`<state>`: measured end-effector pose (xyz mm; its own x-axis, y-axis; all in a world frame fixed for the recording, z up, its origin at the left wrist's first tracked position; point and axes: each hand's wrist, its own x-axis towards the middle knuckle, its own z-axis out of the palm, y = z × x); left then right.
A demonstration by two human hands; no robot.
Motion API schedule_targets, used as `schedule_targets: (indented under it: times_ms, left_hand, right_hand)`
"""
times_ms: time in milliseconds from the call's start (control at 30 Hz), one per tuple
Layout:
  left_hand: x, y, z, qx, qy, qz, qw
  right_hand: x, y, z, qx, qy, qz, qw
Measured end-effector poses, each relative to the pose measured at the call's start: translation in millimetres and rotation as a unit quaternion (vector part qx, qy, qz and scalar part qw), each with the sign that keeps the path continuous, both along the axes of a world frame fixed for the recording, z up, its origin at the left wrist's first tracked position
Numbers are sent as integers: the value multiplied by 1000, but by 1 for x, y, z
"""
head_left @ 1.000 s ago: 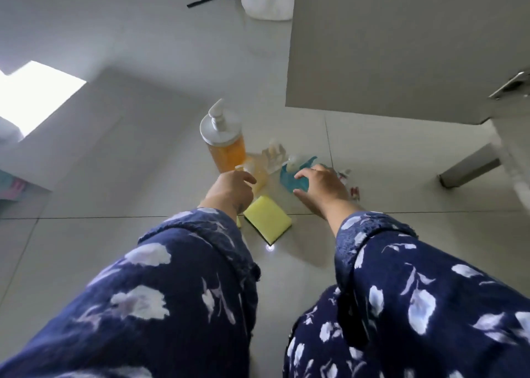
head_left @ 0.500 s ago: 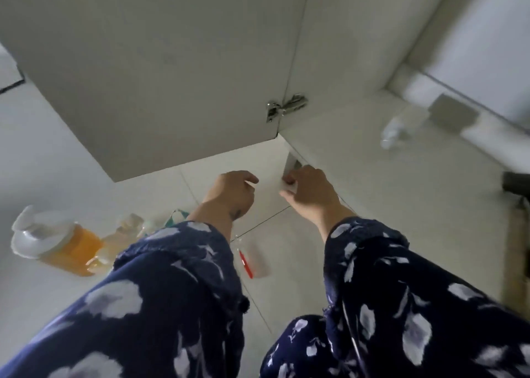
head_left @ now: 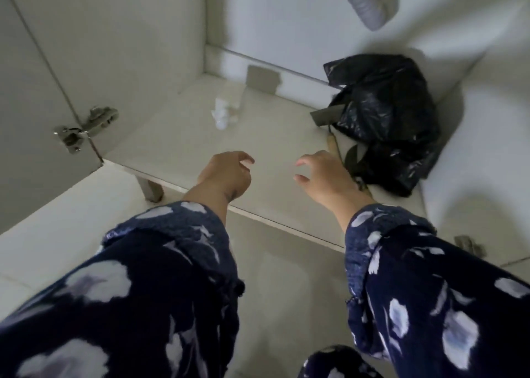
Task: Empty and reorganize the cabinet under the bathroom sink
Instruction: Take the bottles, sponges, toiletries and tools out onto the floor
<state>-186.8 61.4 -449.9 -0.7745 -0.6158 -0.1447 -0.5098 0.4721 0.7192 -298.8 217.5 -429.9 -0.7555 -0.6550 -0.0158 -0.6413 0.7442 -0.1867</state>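
Observation:
The open cabinet's pale shelf floor (head_left: 183, 136) fills the middle of the head view. A small white bottle (head_left: 226, 110) lies toward the back left of it. A crumpled black plastic bag (head_left: 387, 113) sits at the right, with a wooden-handled tool (head_left: 332, 141) poking out beside it. My left hand (head_left: 225, 175) hovers over the shelf's front part, fingers loosely curled, holding nothing. My right hand (head_left: 324, 175) is beside it, fingers spread and empty, just left of the bag. Both sleeves are dark blue with white flowers.
The left cabinet door (head_left: 31, 96) stands open on a metal hinge (head_left: 86, 129). A grey ribbed drain hose (head_left: 367, 1) hangs at the top. A cabinet leg (head_left: 150, 189) stands on the tiled floor (head_left: 51, 228) below the shelf's front edge. A grey block (head_left: 262, 82) sits at the back wall.
My view swung right from the bottles on the floor into the cabinet. Both hands have moved from the floor items to above the shelf, and the fingers have opened.

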Motion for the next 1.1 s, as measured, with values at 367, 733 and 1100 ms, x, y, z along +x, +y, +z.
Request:
schedule_targets:
  times_ms: [367,733,1100]
  left_hand:
    - [-111,111,-35,53,-8,-168,984]
    - [-182,139,-61,18,-44,-160,986]
    - [-170,126,-63,-99,-111,-157,976]
  right_hand:
    - [-45,97,-50,-42,-26,-259,965]
    - [-74,101,-80,-80,-55,-300,949]
    - [-76,90,-85,-60,-71,-318,944]
